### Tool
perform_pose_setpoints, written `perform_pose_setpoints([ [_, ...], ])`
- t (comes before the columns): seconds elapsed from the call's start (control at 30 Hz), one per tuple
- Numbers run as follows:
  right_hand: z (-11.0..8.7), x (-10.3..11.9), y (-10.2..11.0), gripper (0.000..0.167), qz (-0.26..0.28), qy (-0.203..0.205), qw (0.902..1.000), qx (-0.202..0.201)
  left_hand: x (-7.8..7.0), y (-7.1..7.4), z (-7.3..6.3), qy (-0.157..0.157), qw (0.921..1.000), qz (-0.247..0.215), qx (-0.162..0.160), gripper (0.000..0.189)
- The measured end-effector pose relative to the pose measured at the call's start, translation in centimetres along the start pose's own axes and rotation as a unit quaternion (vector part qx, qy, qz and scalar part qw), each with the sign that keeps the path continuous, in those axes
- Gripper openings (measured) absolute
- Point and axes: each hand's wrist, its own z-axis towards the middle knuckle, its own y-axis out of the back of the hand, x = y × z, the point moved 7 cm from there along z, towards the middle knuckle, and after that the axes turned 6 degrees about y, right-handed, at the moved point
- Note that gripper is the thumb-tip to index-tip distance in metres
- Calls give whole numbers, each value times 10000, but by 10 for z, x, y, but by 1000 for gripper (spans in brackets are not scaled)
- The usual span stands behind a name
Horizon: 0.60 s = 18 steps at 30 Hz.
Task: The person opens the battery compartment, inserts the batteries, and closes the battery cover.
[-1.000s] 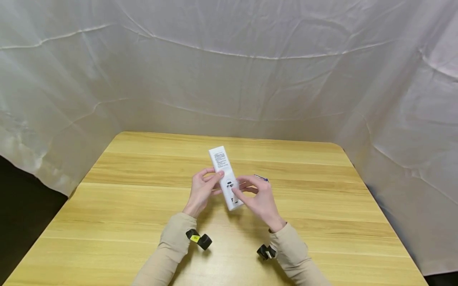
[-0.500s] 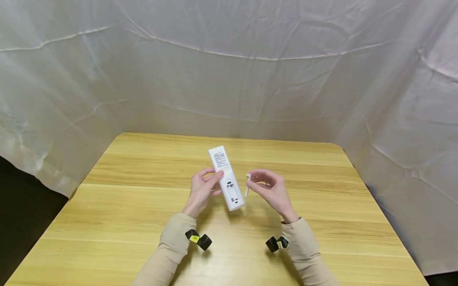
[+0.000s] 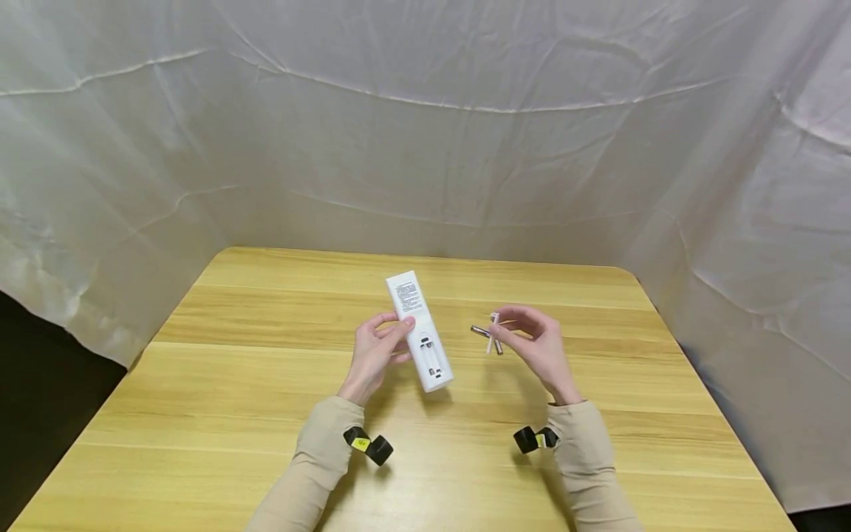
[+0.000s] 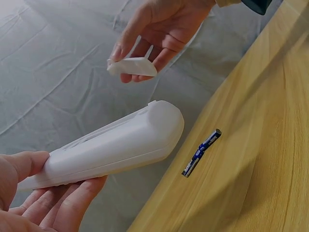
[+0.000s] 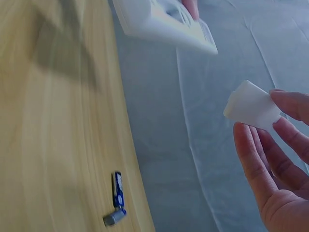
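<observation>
My left hand (image 3: 374,353) grips a white remote control (image 3: 417,325) around its middle, thumb on the back face. That back face is turned up, with printed text near the far end and an uncovered battery compartment (image 3: 431,358) near the close end; no battery shows inside. To the right, my right hand (image 3: 537,347) pinches a small white battery cover (image 5: 253,105) between thumb and fingers, apart from the remote and above the table. Two dark blue batteries (image 4: 200,152) lie on the wood below it, end by end at an angle, partly hidden by the cover in the head view.
The wooden table (image 3: 266,414) carries the batteries close to my right hand. Pale fabric sheets (image 3: 425,148) hang along its back and both sides. Each sleeve has a small black wrist camera (image 3: 379,449) strapped on.
My right hand has lifted the battery cover off the remote and carried it to the right, uncovering the compartment. The batteries have come into sight. My left hand and the remote stay almost still.
</observation>
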Motion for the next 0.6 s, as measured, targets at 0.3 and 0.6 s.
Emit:
perform_pose_setpoints([
  [0.3, 1, -3, 23, 30, -321, -17, 9992, -238, -2, 2, -1, 58, 10000, 19, -2, 31],
  [0.6, 0, -4, 45, 29, -598, 17, 9970, -495, -3, 2, -3, -10, 10000, -11, 34, 32],
])
